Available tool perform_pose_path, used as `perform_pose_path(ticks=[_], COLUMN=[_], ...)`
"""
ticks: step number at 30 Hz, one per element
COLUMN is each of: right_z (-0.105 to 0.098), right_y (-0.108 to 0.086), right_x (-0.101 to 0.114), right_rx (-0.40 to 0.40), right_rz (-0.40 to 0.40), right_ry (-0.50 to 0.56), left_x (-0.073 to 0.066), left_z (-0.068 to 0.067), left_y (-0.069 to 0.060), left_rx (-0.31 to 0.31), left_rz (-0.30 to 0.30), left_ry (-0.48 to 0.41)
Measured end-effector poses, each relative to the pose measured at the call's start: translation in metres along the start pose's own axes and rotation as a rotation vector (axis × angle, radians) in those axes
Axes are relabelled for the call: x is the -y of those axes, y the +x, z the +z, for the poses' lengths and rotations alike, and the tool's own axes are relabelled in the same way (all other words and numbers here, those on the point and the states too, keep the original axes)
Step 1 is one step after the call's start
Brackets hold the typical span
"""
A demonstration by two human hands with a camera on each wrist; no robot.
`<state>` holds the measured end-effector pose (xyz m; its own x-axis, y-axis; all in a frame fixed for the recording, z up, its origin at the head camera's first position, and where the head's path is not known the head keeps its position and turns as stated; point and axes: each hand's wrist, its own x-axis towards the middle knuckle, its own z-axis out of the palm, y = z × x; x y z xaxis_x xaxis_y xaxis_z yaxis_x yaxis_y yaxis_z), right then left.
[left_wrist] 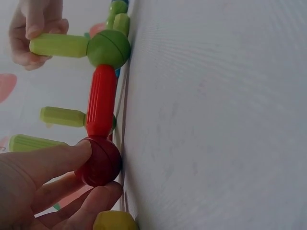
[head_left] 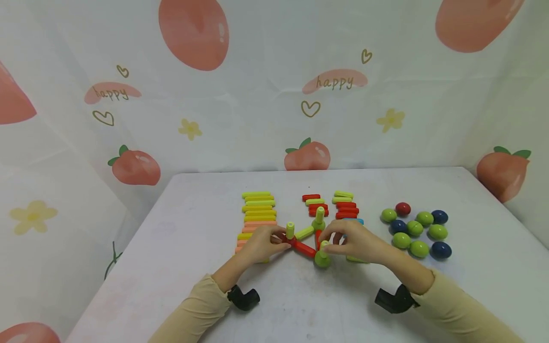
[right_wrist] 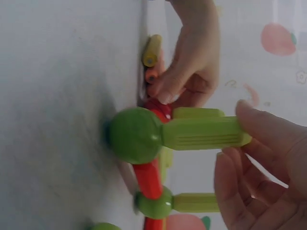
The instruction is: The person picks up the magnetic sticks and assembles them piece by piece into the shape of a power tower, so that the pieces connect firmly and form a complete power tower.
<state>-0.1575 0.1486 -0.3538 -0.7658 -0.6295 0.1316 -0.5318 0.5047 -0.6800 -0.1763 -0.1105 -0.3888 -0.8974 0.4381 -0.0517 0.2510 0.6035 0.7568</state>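
Observation:
In the middle of the table lies a triangle of rods and balls. A red rod [left_wrist: 101,100] joins a dark red ball [left_wrist: 101,165] to the near green ball [right_wrist: 134,135]. A yellow-green rod [head_left: 305,233] and another red rod run to the far green ball [head_left: 318,224]. On each ball stands an upright yellow-green rod. My left hand [head_left: 260,244] grips the red ball between thumb and fingers. With thumb and fingertips, my right hand [head_left: 359,240] pinches the top of the upright rod [right_wrist: 204,132] on the near green ball.
Left of the triangle runs a column of yellow and orange rods [head_left: 259,213]. Behind it, short red and yellow-green rods [head_left: 346,210] lie in two groups. Several green, blue and red balls [head_left: 419,249] are spread at the right. A white peach-patterned cloth [head_left: 257,119] hangs behind the table.

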Motion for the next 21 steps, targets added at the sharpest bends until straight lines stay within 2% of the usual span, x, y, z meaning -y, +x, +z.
perform_pose_path(ticks=[6, 10, 12, 17, 21], right_z=[0.007, -0.01, -0.026, -0.071, -0.094], right_y=[0.001, -0.003, -0.006, -0.015, -0.023], right_x=[-0.006, -0.014, -0.022, -0.049, -0.073], right_rx=[-0.029, -0.065, -0.103, -0.177, -0.148], right_rz=[0.025, 0.07, 0.122, 0.352, 0.486], right_ry=[0.054, 0.027, 0.018, 0.032, 0.003], left_x=[0.002, 0.002, 0.002, 0.003, 0.003], left_z=[-0.001, -0.001, -0.001, -0.001, -0.001], left_y=[-0.002, -0.003, -0.003, -0.002, -0.001], left_rx=[-0.006, -0.012, -0.014, -0.022, -0.024], left_rz=[0.001, 0.013, 0.01, -0.003, 0.011], left_ry=[0.001, 0.004, 0.012, 0.015, -0.001])
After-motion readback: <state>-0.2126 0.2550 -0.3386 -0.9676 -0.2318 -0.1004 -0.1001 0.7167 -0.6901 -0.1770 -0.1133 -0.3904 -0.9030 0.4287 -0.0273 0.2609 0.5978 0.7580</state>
